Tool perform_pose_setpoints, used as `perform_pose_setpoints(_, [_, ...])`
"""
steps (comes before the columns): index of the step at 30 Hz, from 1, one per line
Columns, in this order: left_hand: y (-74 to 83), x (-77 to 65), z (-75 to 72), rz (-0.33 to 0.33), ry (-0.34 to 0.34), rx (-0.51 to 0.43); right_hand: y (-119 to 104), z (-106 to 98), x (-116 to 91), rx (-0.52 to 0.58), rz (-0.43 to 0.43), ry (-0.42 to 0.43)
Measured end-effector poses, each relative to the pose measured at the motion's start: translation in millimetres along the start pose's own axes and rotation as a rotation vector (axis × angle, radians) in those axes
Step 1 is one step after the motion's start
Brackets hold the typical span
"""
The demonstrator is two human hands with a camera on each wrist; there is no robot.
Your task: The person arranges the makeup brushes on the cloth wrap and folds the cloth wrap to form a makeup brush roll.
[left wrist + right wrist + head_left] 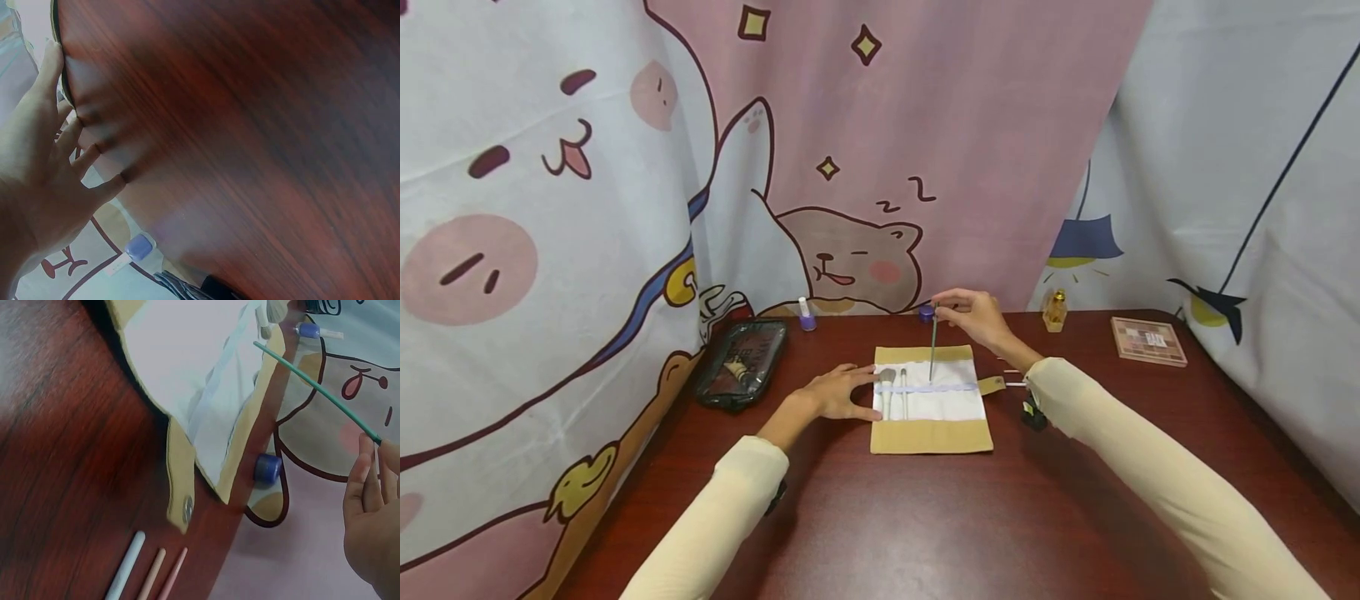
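A tan-edged cloth brush roll (932,437) with a white inside lies unrolled on the table, a pale strap across its middle. Two makeup brushes (887,392) stand under that strap on the left side. My left hand (835,393) rests along the roll's left edge, thumb and fingers spread. Above the roll, my right hand (973,319) pinches the upper end of a thin green stick (319,390), probably a makeup brush with its head hidden by the fingers. The stick's lower tip points down at the strap, right of the two brushes.
Several slim handles (153,572) lie right of the roll, by its snap tab (181,481). Behind are a purple-capped jar (267,469), a nail polish bottle (807,317) and a gold perfume bottle (1055,312). A black clear-topped pouch (760,354) lies left, a makeup palette (1148,342) right.
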State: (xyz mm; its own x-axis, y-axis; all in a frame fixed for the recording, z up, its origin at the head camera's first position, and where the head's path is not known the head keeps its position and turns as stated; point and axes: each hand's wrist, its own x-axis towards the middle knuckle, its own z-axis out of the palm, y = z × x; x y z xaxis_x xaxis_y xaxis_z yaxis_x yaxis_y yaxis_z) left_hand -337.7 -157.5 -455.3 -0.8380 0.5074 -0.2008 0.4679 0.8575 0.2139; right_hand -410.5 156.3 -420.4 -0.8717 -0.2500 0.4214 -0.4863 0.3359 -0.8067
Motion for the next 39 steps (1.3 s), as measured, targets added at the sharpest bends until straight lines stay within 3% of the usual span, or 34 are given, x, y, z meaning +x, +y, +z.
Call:
perform_pose_setpoints(10, [-0.9,0.4,-1.0,0.011,-0.003,0.003,8.0,20.6,7.1,0.056,0.051,-0.016])
perform_pose_setpoints(25, [-2.2,1.4,-0.4,0.006,-0.007,0.010,15.1,34.4,-1.4,-0.023,0.176,-0.118])
perform_pose_setpoints(34, [-1.4,2.4,0.7,-0.009,-0.008,0.019,26.5,36.0,-20.0,-0.130,0.082,-0.196])
perform_pose_setpoints(39, [-0.5,2.0,0.2,-0.023,-0.017,0.015,28.3,40.5,-29.5,-0.156,0.081,-0.239])
